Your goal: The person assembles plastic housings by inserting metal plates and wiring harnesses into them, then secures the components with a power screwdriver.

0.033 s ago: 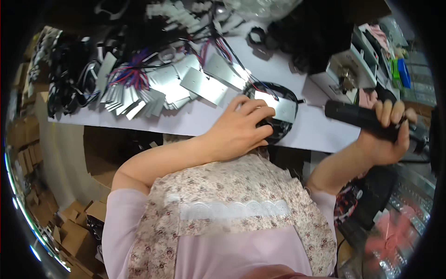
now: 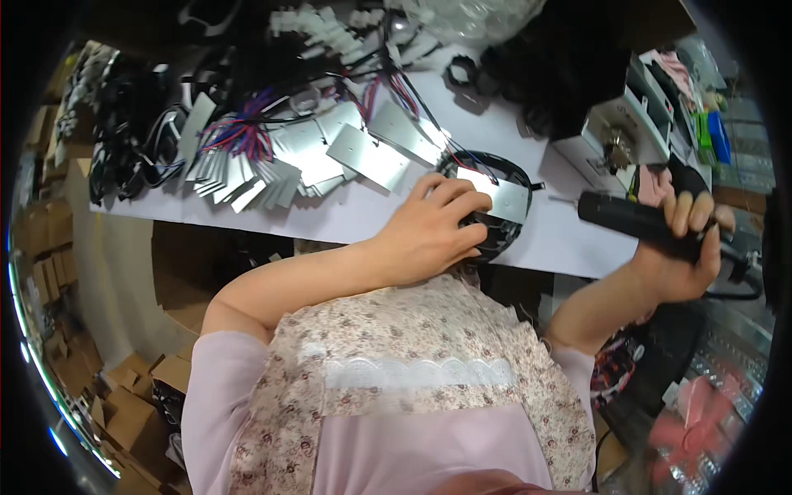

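Note:
A black oval housing (image 2: 500, 239) lies near the table's front edge, with a silver metal plate (image 2: 505, 198) inside it and thin wires running to it from the back. My left hand (image 2: 437, 223) is curled over the housing's left side, gripping its rim; the palm hides part of it. To the right, my right hand (image 2: 685, 235) is wrapped round a black electric screwdriver (image 2: 619, 216), held sideways in the air. Its thin bit (image 2: 563, 199) points left toward the housing, apart from it. A cable leaves the tool's rear.
Left of the housing lie loose silver plates (image 2: 367, 157) and a fanned stack (image 2: 239, 177) with red and blue wires (image 2: 239, 136). Black parts (image 2: 132, 157) are heaped at the far left. A white box (image 2: 606, 136) stands at the right. A pink fan (image 2: 693, 425) is low at right.
The view has shifted slightly. The screwdriver has tilted a little, and its bit now shows more plainly. My left hand keeps its hold on the housing.

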Available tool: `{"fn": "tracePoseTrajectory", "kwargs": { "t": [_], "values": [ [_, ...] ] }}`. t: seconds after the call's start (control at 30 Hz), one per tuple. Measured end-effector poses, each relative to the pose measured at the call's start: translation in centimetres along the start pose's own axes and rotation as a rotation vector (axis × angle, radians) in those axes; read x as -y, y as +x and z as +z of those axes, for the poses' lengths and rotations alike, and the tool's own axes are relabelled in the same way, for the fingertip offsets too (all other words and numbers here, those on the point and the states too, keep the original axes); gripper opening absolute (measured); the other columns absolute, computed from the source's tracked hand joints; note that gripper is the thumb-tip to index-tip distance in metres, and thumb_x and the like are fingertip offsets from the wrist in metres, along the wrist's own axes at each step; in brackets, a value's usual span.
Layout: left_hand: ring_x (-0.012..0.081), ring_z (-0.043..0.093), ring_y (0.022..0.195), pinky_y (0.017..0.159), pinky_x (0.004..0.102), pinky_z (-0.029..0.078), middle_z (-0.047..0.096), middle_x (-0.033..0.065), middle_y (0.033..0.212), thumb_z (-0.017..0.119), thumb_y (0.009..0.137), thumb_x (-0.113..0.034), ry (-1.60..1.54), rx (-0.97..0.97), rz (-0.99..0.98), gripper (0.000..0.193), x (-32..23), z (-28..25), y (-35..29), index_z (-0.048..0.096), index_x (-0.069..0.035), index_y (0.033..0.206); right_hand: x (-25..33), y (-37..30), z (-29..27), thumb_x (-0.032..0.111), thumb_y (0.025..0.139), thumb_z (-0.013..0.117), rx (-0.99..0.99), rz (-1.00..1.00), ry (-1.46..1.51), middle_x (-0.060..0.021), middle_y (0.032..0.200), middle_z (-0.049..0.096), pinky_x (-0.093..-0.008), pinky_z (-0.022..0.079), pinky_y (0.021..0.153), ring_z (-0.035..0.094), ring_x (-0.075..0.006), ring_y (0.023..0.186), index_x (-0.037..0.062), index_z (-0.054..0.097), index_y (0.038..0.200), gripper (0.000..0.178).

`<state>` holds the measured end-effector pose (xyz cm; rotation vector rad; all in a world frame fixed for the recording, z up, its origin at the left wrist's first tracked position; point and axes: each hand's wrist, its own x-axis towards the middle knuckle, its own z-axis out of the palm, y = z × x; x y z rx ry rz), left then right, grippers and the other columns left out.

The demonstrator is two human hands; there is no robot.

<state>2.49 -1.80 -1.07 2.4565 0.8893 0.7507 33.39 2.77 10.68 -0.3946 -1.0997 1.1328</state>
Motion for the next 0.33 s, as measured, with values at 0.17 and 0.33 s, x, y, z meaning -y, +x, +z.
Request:
{"fn": "tracePoseTrajectory", "kwargs": {
  "t": [0.17,0.33],
  "values": [
    [0.0323,0.052,0.126,0.106,0.0479,0.042,0.054,0.011,0.132,0.078,0.087,-0.017,-0.439,-0.103,-0.215,0.018,1.1,-2.5,1.7,0.065,-0.01,0.098,1.1,-2.8,-1.6,0.018,0.095,0.056,-0.077,-0.113,0.001,-0.0058,0.091,0.046,-0.032,0.03,0.073,0.039,-0.0143,0.072,0.0074,0.057,0.121,0.028],
    [0.018,0.05,0.129,0.114,0.0326,0.035,0.056,0.0085,0.142,0.068,0.102,-0.016,-1.348,-0.713,-0.438,0.011,3.9,-12.2,1.5,0.068,-0.015,0.113,0.8,-2.2,-2.3,0.016,0.095,0.057,-0.107,-0.037,0.054,-0.0084,0.094,0.049,-0.0341,0.037,0.078,0.044,-0.0174,0.077,0.0069,0.051,0.131,0.037]
  ]
}}
